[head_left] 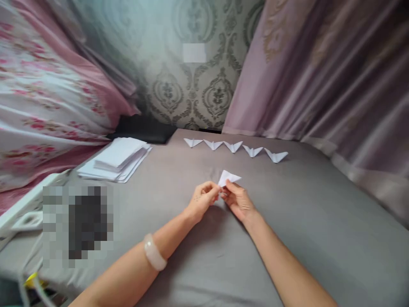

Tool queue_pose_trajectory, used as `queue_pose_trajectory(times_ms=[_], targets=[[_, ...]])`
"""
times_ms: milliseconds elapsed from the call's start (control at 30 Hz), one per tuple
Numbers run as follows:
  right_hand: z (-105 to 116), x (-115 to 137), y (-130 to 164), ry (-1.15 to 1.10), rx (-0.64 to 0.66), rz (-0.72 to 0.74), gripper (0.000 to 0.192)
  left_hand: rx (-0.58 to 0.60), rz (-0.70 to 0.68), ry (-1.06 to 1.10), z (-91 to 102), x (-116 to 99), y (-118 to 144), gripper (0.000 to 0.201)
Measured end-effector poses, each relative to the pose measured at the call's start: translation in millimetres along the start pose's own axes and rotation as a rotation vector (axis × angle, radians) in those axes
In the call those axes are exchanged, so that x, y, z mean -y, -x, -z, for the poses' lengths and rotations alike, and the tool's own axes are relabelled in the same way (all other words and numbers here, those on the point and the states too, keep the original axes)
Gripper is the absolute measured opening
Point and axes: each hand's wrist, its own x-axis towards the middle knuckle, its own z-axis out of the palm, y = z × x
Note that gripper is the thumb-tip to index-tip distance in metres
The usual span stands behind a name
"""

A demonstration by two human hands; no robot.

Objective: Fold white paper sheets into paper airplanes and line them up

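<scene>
Between my two hands, just above the grey cloth surface point(198, 243), is a small folded piece of white paper point(227, 176) with pointed corners. My left hand point(204, 197) pinches its lower left corner, thumb and finger pressed together. From the other side, my right hand point(238, 198) grips it with the thumb on top; its other fingers are partly hidden below. Beyond the hands, several folded white paper pieces point(233, 147) stand in a row, each with two wing-like points. A pale bangle point(154, 253) circles my left forearm.
At the left lies a stack of white paper point(116, 157), with a black folded item point(143, 128) behind it. A pixelated patch point(78, 226) hides something nearer me. Pink curtains point(297, 76) hang at the right, floral fabric point(47, 94) at the left. Patterned wallpaper point(168, 91) covers the wall.
</scene>
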Motion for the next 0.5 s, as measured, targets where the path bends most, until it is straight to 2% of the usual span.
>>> queue_pose_trajectory(times_ms=[133,300,433,500], targets=[[-2,-3,3,0.029,-0.029,0.059,0.034,0.065,0.003,-0.038,2.5,2,-2,0.038],[0,-6,2,0.117,-0.073,0.098,0.038,0.081,0.038,-0.059,3.2,8,-1,0.041],[6,-5,0,0.292,-0.115,0.133,0.038,0.118,0.12,-0.152,2.6,12,-2,0.043],[11,-3,0,0.421,-0.147,0.163,0.038,0.09,0.129,-0.252,3.1,13,-2,0.044]])
